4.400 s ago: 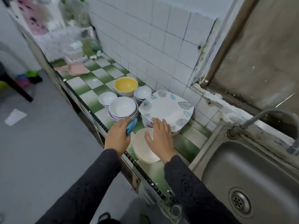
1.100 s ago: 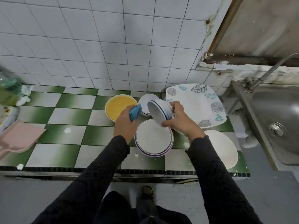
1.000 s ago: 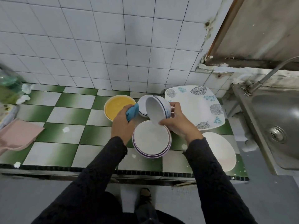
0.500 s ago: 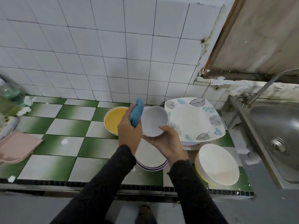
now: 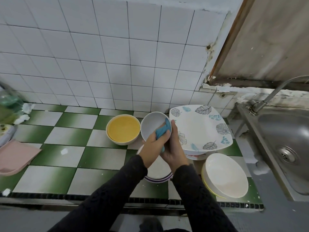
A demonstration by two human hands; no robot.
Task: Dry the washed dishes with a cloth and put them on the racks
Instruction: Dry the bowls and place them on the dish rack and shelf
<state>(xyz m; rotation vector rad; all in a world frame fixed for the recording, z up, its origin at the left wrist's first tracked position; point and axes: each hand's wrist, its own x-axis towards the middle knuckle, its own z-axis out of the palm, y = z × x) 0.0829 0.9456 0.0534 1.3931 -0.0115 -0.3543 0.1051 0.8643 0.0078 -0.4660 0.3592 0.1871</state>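
Small white bowl (image 5: 150, 124) held above surface (image 5: 103, 154), over stacked bowls (image 5: 158, 171), mouth tilted up toward camera. Right grip (image 5: 173, 148) curled round bowl's right rim and underside. Left grip (image 5: 152, 144) closed on blue cloth (image 5: 163, 131), cloth pressed inside bowl at right wall. Bowl lies directly ahead of left grip; wiping stroke judged next. No rack seen.

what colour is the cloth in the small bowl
Blue. The cloth inside the small bowl shows best in the head view.
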